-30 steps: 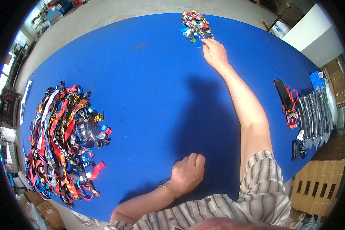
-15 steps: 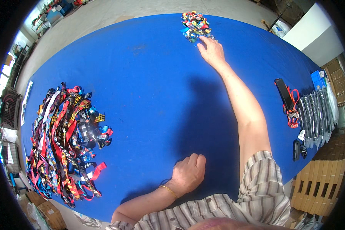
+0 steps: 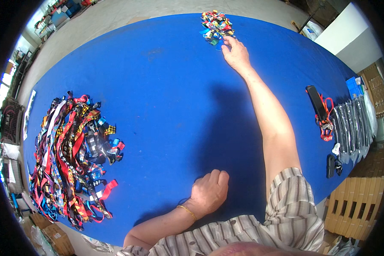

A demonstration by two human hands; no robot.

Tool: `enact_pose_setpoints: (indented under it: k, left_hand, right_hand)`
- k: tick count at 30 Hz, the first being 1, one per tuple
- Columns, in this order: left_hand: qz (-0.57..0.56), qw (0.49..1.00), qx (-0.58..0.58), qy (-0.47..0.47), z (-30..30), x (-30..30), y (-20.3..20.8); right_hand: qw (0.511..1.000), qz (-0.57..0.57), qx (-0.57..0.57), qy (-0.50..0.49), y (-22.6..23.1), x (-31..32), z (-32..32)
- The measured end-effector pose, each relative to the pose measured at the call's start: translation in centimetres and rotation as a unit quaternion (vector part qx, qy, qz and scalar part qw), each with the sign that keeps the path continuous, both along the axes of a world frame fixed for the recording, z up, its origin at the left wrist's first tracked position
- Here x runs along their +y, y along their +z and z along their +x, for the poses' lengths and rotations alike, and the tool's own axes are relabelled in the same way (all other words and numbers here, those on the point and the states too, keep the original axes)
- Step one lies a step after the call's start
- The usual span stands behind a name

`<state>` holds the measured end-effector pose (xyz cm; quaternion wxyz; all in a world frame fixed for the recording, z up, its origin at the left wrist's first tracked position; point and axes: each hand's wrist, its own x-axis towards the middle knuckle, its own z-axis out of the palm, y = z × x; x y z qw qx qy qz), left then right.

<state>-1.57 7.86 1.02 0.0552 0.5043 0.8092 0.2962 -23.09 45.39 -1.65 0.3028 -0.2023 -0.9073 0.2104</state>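
At the far edge of the blue-covered table (image 3: 158, 106), my right hand (image 3: 237, 55) reaches out with the arm stretched. Its thumb and forefinger are apart at the near side of a small heap of colourful short strap pieces (image 3: 217, 25); whether the fingertips touch it I cannot tell. My left hand (image 3: 210, 192) rests as a loose fist on the cloth close to my body, with nothing showing from it. A large pile of printed lanyards (image 3: 68, 158), red, black, white, yellow and blue, lies at the left, their clip ends toward the middle.
On the right lie a black phone-like object (image 3: 315, 100) with a red lanyard (image 3: 327, 130), a row of grey plastic-wrapped packs (image 3: 352, 128) and a small black object (image 3: 330, 166). A blue box (image 3: 354, 87) stands behind the packs. Brown cartons (image 3: 356, 209) stand beyond the table's right edge.
My right hand has moved slightly farther out along the near side of the small heap, thumb and forefinger still apart. My left fist has stayed in place.
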Motion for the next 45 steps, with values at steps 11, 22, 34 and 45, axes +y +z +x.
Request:
enact_pose_setpoints:
  k: [11, 22, 34, 45]
  left_hand:
    - [-0.01, 1.0, -0.012, -0.004, 0.1, -0.1, 0.2]
    - [0.015, 1.0, 0.003, 0.004, 0.2, -0.4, -0.1]
    - [-0.014, 1.0, 0.014, 0.012, 0.0, 0.3, -0.6]
    - [0.017, 1.0, -0.019, 0.007, -0.2, -1.5, 0.2]
  right_hand:
    - [0.994, 0.099, 0.044, 0.005, 0.2, -1.1, 0.5]
    - [0.998, 0.068, 0.001, -0.006, 0.1, -6.6, 4.3]
    - [0.989, 0.106, -0.102, 0.002, -0.5, -16.7, 15.8]
    - [0.99, 0.068, -0.122, 0.023, 0.1, -24.0, 21.3]
